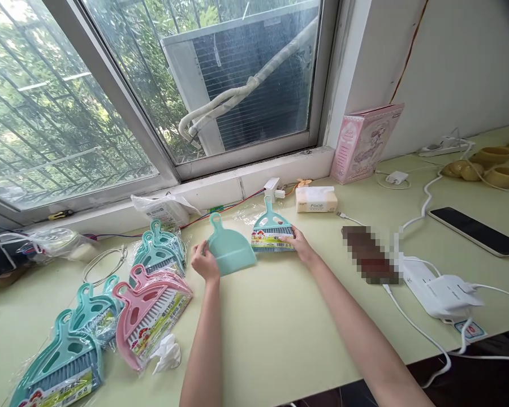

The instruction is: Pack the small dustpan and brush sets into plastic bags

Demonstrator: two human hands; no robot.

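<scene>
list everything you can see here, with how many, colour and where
dustpan: 1, teal, centre, in left hand
hand brush: 1, teal with blue bristles, in right hand
teal wrapped sets: several overlapping, teal, left
pink wrapped sets: overlapping, count unclear, pink, left
crumpled tissue: 1, white, beside the pink
tissue pack: 1, peach and white, back
box: 1, pink, back right
phone: 1, black screen, right
pixelated item: 1, brownish, right
cables: several, mostly white, right and back
table: 1, pale yellow-green, under everything
window: 1, grey frame, behind
left hand: 1, centre left
right hand: 1, centre right
</scene>
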